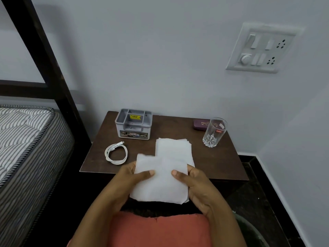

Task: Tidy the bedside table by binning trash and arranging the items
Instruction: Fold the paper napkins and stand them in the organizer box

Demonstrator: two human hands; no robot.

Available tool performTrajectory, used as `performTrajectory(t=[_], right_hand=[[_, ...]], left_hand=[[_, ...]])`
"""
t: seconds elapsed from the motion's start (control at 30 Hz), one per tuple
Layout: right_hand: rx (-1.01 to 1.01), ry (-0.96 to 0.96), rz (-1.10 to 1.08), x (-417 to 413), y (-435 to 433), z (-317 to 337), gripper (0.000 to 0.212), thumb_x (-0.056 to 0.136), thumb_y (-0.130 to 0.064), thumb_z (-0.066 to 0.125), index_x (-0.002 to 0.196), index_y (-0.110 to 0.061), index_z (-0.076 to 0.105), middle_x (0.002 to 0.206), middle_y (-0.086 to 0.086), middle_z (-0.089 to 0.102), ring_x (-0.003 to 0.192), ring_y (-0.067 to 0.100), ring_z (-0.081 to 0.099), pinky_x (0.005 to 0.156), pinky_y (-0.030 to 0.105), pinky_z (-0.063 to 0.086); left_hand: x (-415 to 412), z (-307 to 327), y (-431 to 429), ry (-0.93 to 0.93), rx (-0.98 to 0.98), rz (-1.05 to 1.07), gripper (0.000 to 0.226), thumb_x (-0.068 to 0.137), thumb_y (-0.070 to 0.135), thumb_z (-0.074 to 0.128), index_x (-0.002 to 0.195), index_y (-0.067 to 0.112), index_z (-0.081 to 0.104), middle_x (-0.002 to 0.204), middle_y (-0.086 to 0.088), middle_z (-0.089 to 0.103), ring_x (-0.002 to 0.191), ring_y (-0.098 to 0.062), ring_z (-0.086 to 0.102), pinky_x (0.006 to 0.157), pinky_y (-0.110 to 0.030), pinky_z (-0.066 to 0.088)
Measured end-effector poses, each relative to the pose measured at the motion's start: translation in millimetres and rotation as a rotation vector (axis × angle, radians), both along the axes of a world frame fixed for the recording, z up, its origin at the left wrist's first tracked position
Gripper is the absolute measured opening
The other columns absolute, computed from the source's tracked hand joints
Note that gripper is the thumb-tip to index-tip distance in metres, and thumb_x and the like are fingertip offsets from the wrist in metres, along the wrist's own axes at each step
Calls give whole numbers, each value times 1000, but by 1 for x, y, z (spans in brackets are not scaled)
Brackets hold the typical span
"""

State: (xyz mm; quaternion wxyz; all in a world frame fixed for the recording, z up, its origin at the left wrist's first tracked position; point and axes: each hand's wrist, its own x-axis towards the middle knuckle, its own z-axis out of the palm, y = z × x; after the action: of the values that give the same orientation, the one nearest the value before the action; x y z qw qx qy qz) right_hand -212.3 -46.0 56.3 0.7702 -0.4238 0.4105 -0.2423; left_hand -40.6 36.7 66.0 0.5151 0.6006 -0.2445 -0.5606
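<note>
Holding a white tissue (160,184) by its two sides, head view: left hand (131,177) and right hand (194,182) each pinch an edge, thumbs on top, over the front edge of the bedside table (222,163). The sheet's far edge overlaps a tissue stack (173,148) lying mid-table. A coiled white cable (116,153) sits left of the stack and a grey organiser box (133,126) at back left. A glass (214,132) stands upright at right, with a maroon case (200,124) just behind it. Striped mattress (26,139) far left.

cable (116,153) left of tissues (173,148)
</note>
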Motion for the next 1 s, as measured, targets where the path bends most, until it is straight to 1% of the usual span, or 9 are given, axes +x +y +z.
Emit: performTrajectory(t=[0.17, 0.27, 0.33, 0.47, 0.63, 0.7, 0.83, 0.9, 1.0], right_hand=[[-144, -78, 24, -4, -1, 12, 26, 82, -2, 62, 106, -11, 69, 105, 7, 73, 99, 20, 68, 83, 32, 56], [-405, 60, 21, -3, -1, 17, 19, 84, 3, 60, 84, -8, 75, 102, 2, 74, 96, 12, 68, 75, 27, 57], [-487, 76, 20, -1, -1, 17, 23, 83, 11, 57, 75, -3, 73, 105, 1, 72, 97, 10, 66, 71, 23, 55], [-427, 49, 13, 0, 1, 16, 18, 83, 12, 57, 75, 0, 68, 104, 1, 71, 92, 12, 68, 62, 25, 55], [-421, 44, 28, -1, 2, 20, 20, 84, 11, 55, 75, -2, 67, 101, 0, 71, 90, 13, 69, 61, 34, 57], [-448, 36, 32, 0, 2, 23, 22, 83, 14, 54, 74, -1, 67, 101, 1, 71, 91, 10, 68, 65, 25, 56], [-475, 58, 81, 0, 1, 26, 27, 86, 12, 49, 71, 0, 68, 105, 1, 70, 93, 9, 67, 70, 23, 55], [-509, 55, 118, -3, 0, 29, 30, 86, 14, 47, 69, -1, 67, 101, 2, 70, 92, 11, 66, 70, 22, 53], [-538, 88, 168, -8, -2, 32, 33, 86, 15, 47, 67, -4, 67, 98, 4, 69, 91, 11, 66, 70, 22, 52]], left_hand=[[4, 9, 4, 5, -116, 18, 22, 81, 3, 61, 99, 11, 70, 94, -9, 75, 78, -17, 71, 62, -24, 57], [5, 13, 5, 33, -144, -6, 21, 82, 6, 57, 87, 14, 76, 100, -7, 75, 89, -21, 70, 68, -30, 56], [6, 16, 5, 76, -146, -5, 31, 86, 0, 49, 77, 15, 75, 106, -2, 74, 97, -19, 69, 64, -28, 58], [7, 18, 4, 143, -126, 46, 34, 88, -1, 45, 77, 14, 73, 108, -1, 73, 91, -14, 70, 75, -33, 51], [14, 16, 2, 346, -99, 127, 39, 81, -6, 27, 89, 8, 63, 103, -14, 73, 83, -16, 72, 59, -27, 57], [15, 16, 2, 412, -93, 112, 36, 78, 4, 28, 90, 7, 62, 101, -17, 72, 81, -21, 71, 62, -31, 56], [14, 16, 2, 291, -22, 62, 52, 87, 43, 35, 94, 6, 72, 95, -15, 73, 79, -25, 70, 68, -35, 55], [14, 16, 3, 249, 38, 3, 72, 78, 67, 39, 99, 7, 73, 102, -16, 72, 87, -29, 67, 74, -37, 52], [15, 15, 5, 134, 69, -149, 87, 66, 84, 44, 104, 12, 72, 109, -15, 71, 95, -31, 65, 77, -39, 48]])
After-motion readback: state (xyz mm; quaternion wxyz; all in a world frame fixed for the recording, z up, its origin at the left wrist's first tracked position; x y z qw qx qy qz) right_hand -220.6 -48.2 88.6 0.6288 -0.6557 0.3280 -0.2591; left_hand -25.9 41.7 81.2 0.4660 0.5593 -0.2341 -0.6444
